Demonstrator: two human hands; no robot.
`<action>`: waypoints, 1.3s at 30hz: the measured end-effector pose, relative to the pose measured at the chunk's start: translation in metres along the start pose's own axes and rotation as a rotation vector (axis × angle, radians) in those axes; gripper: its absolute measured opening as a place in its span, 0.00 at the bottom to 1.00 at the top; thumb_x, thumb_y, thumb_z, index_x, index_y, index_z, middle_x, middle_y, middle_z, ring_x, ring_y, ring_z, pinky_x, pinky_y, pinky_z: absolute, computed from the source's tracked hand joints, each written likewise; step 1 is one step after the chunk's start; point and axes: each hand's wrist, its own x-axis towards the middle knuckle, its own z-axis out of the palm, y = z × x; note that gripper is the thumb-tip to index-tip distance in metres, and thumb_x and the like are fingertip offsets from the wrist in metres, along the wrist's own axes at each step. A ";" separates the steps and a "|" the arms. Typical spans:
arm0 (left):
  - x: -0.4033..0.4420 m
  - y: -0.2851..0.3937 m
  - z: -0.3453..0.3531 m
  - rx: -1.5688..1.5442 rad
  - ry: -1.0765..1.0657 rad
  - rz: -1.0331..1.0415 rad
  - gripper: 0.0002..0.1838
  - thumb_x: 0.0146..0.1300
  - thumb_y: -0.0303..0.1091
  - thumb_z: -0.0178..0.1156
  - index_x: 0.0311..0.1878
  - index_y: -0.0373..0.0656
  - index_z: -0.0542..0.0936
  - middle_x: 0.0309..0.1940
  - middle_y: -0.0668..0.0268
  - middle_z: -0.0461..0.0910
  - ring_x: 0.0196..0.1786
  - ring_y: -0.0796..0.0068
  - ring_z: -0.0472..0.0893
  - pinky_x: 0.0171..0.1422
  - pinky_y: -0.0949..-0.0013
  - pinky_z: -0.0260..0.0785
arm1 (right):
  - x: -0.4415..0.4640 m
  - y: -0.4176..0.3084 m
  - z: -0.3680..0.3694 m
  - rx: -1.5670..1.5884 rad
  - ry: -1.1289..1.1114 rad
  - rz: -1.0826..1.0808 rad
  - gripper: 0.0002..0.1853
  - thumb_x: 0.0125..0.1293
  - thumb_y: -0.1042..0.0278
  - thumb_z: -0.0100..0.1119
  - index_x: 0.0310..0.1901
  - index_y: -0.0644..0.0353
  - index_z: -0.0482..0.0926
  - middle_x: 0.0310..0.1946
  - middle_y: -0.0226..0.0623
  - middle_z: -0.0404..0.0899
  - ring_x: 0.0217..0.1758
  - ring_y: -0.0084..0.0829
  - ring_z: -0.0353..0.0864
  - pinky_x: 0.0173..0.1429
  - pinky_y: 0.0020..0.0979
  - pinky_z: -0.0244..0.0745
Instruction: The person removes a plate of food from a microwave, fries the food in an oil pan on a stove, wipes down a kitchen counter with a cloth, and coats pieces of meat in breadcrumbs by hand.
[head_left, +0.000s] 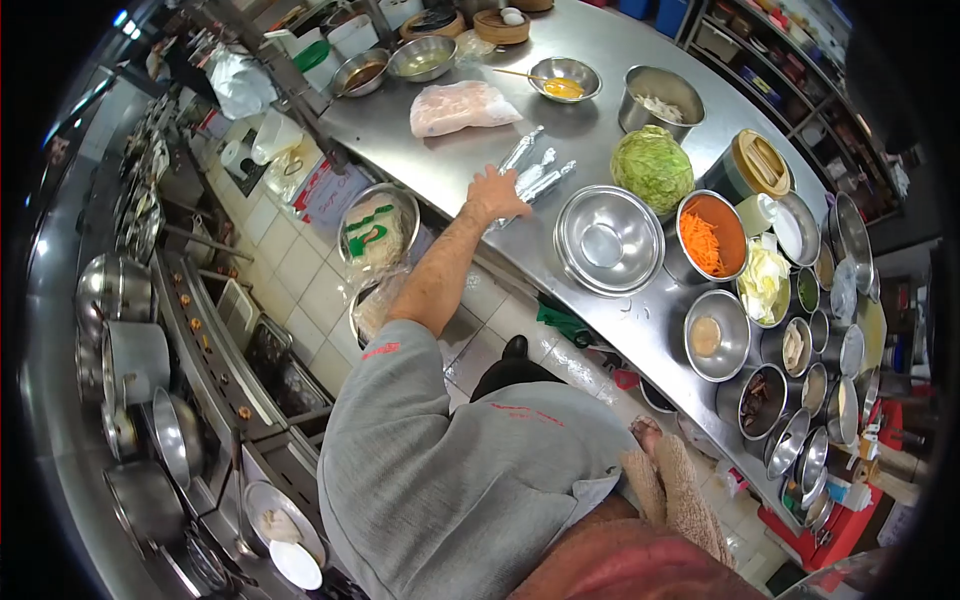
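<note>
My left hand [497, 196] reaches out to the near edge of the steel table, its fingers curled over the lower ends of several long foil-wrapped rolls [545, 180]. The foil is crumpled, and what lies inside is hidden. My right hand [648, 436] is low by my side, partly hidden, with its fingers closed on a beige towel [690, 490] that hangs down. Just beyond the rolls lies a large pale block of raw meat [462, 108]. Nested steel bowls [609, 241] stand to the right of the rolls.
On the steel table [380, 130] are a cabbage [652, 170], shredded carrot [705, 240], a bowl of beaten egg [564, 82] and several small bowls along the right. Bagged food [377, 230] sits low beside the table. A stove line [200, 330] with pots runs along the left.
</note>
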 end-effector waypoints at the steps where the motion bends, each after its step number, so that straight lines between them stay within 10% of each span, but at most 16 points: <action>1: -0.009 0.002 -0.001 -0.106 -0.045 -0.062 0.42 0.33 0.51 0.65 0.56 0.47 0.65 0.52 0.51 0.63 0.53 0.49 0.68 0.55 0.56 0.63 | 0.000 -0.006 0.001 0.034 0.062 -0.026 0.04 0.52 0.79 0.53 0.32 0.63 0.74 0.22 0.37 0.74 0.20 0.29 0.75 0.20 0.25 0.68; 12: -0.219 -0.076 0.061 -1.325 0.096 -0.205 0.29 0.38 0.44 0.60 0.45 0.38 0.70 0.37 0.63 0.71 0.40 0.73 0.68 0.44 0.70 0.62 | 0.043 -0.053 -0.009 -0.437 -0.338 0.088 0.03 0.55 0.73 0.48 0.26 0.59 0.71 0.20 0.34 0.70 0.24 0.27 0.71 0.28 0.26 0.66; 26: -0.925 0.042 0.037 -0.684 1.110 -1.368 0.34 0.38 0.40 0.63 0.51 0.35 0.67 0.42 0.60 0.71 0.46 0.69 0.69 0.54 0.71 0.58 | 0.092 -0.025 0.220 -1.165 -0.971 0.211 0.04 0.57 0.70 0.49 0.27 0.59 0.70 0.18 0.32 0.66 0.22 0.25 0.66 0.26 0.27 0.61; 34: -1.316 0.128 0.132 -0.241 0.871 -2.157 0.31 0.35 0.44 0.61 0.44 0.35 0.73 0.37 0.58 0.76 0.40 0.68 0.73 0.47 0.69 0.64 | -0.021 0.106 0.267 -1.286 -1.109 0.204 0.05 0.58 0.69 0.50 0.27 0.59 0.69 0.17 0.31 0.64 0.20 0.24 0.63 0.24 0.27 0.58; 39: -1.430 0.129 0.177 -0.379 0.264 -2.664 0.33 0.27 0.41 0.62 0.47 0.47 0.77 0.49 0.58 0.74 0.51 0.64 0.74 0.55 0.64 0.66 | -0.085 0.167 0.266 -1.336 -1.152 0.194 0.06 0.58 0.68 0.50 0.27 0.59 0.69 0.17 0.31 0.63 0.20 0.23 0.61 0.23 0.27 0.56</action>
